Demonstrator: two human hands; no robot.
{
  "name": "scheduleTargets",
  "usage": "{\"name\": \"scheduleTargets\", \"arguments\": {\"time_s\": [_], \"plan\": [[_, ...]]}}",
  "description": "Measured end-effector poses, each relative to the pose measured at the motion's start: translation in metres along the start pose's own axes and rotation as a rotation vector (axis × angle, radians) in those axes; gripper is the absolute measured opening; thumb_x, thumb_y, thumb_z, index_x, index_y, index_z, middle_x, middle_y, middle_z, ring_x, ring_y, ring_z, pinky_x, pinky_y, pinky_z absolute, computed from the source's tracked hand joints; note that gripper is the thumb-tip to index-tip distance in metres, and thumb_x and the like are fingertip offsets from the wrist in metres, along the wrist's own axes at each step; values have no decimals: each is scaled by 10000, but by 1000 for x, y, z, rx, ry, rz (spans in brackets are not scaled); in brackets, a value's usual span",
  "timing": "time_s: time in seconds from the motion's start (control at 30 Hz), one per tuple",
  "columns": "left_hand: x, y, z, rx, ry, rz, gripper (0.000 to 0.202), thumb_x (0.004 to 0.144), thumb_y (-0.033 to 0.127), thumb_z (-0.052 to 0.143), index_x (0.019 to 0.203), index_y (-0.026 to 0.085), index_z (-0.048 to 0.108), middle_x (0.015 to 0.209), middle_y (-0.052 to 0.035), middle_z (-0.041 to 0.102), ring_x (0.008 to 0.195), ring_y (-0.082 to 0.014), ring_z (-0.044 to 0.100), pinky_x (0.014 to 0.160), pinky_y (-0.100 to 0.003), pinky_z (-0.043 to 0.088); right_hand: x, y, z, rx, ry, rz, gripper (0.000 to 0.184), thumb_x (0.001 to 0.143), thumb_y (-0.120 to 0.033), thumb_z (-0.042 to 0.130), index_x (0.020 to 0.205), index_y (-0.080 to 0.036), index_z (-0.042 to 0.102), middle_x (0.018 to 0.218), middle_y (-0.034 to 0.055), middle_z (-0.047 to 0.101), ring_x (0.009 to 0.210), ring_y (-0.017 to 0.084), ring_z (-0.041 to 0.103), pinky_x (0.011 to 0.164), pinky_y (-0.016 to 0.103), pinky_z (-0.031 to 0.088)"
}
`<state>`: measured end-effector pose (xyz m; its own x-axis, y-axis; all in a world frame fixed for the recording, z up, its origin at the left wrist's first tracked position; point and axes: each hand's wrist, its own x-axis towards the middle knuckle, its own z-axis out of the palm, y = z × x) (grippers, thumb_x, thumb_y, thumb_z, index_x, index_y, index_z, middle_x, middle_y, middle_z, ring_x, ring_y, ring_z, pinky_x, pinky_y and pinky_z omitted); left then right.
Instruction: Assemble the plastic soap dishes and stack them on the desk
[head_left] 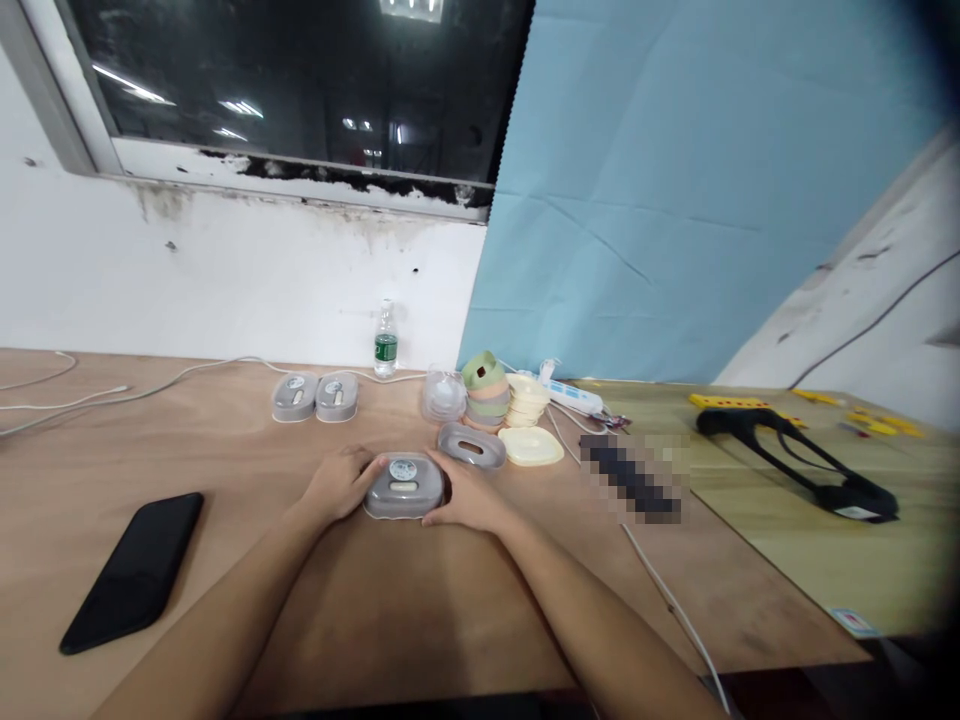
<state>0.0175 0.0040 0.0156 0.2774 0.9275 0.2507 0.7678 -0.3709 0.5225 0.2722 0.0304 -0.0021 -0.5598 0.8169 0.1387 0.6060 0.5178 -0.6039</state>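
Note:
A small grey oval plastic box point(405, 493) with a clear cover, a round label and a pale slot sits on the wooden table in front of me. My left hand point(341, 483) holds its left side, and my right hand point(469, 492) curls round its right side. Just behind my right hand lies a loose grey oval piece point(472, 447) with a long slot. Beside that piece is a cream oval lid point(531, 447). Two similar grey boxes, a left one point(294, 398) and a right one point(337, 397), stand together farther back.
Stacked green and grey pieces point(486, 385), cream lids point(527, 400) and clear covers point(444, 393) stand at the back. Near the wall are a water bottle point(385, 345) and a power strip point(574, 397). A black phone point(135, 570) lies left; a black strap frame point(802, 460) lies right.

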Motion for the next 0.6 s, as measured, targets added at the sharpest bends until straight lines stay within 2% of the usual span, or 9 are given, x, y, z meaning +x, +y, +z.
{"name": "scheduleTargets", "arguments": {"time_s": [0.13, 0.23, 0.3, 0.4, 0.47, 0.53, 0.6], "plan": [[0, 1, -2, -200, 15, -76, 498, 927, 526, 293, 862, 209, 671, 934, -77, 701, 885, -242, 619, 804, -327, 434, -2, -5, -3, 21, 42, 4, 1097, 461, -504, 852, 1415, -252, 373, 1355, 124, 518, 1219, 334, 494, 1004, 466, 383], [2, -2, 0, -469, 47, -126, 438, 896, 534, 379, 901, 188, 648, 936, -61, 694, 881, -229, 619, 779, -317, 458, -3, -11, -8, 34, 119, -15, 1066, 500, -487, 841, 1422, -256, 358, 1369, 116, 505, 1229, 317, 490, 1021, 458, 373], [3, -5, 2, -676, 59, -196, 396, 845, 539, 483, 923, 172, 610, 892, -47, 675, 816, -206, 618, 712, -294, 467, -4, -14, -10, 35, 147, -42, 1055, 520, -476, 834, 1429, -263, 343, 1379, 109, 496, 1236, 307, 485, 1030, 452, 367], [3, -7, 4, -922, -3, -293, 387, 753, 491, 627, 966, 180, 541, 811, -3, 633, 675, -156, 595, 587, -244, 436, -6, -20, -10, 37, 148, -109, 1051, 534, -452, 832, 1437, -273, 326, 1391, 100, 484, 1246, 301, 474, 1039, 445, 362], [3, -8, 3, -1019, -35, -307, 410, 720, 443, 665, 1006, 190, 517, 815, 4, 628, 663, -148, 595, 580, -236, 434, -6, -21, -8, 38, 179, -135, 1018, 574, -419, 817, 1446, -272, 313, 1382, 103, 488, 1213, 293, 499, 1020, 437, 380], [6, -13, 1, -1071, 25, -302, 415, 717, 426, 651, 1024, 180, 517, 846, -13, 635, 708, -160, 611, 618, -249, 456, -5, -21, -6, 60, 228, -108, 975, 636, -392, 783, 1461, -270, 279, 1322, 108, 536, 1055, 252, 590, 933, 404, 449], [11, -25, -4, -1061, 205, -302, 410, 736, 442, 597, 1026, 159, 527, 879, -35, 632, 764, -177, 619, 658, -265, 476, -3, -18, -3, 98, 267, -62, 948, 677, -388, 758, 1469, -277, 249, 1272, 103, 569, 823, 177, 623, 807, 354, 502]]}}
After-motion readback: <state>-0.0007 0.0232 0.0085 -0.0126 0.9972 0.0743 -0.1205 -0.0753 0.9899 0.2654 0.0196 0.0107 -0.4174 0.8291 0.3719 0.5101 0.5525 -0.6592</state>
